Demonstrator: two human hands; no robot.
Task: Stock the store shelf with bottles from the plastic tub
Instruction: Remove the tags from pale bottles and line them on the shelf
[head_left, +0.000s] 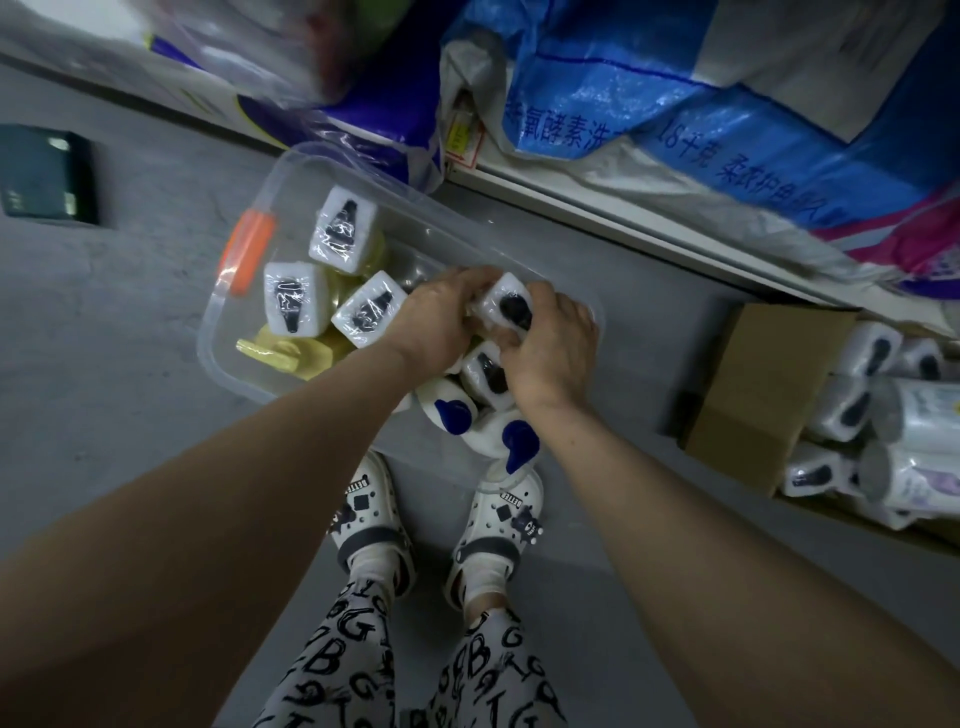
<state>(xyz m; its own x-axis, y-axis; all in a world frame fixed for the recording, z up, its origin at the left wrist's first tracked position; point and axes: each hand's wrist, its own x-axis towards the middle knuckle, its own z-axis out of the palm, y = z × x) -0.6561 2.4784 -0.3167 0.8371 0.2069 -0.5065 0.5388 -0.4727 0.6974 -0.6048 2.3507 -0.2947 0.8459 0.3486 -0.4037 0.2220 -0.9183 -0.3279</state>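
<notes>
**Head view.** Reference landmark: the plastic tub (203, 332), which stands on the floor.

- The bottle (511, 304) being taken is white, film-wrapped and black-capped. It sits at the tub's right end.
- Its cap faces the camera, so its long axis runs roughly upright, out of the tub.
- The left grip (441, 312) is clamped on the bottle's left flank.
- The right grip (550, 353) is clamped on its right and near flank, fingers curled round it.
- Other bottles (343, 231) stand in the tub's left half and along its near side.
- The shelf (623, 221) runs along the tub's far side and continues to the right of the tub.
- There, stocked bottles (878, 353) lie beyond a cardboard box (753, 384).

**Assessment:** the bottle should lift out along its axis, then travel right of the tub. The right grip is the nearer one to that end.
</notes>
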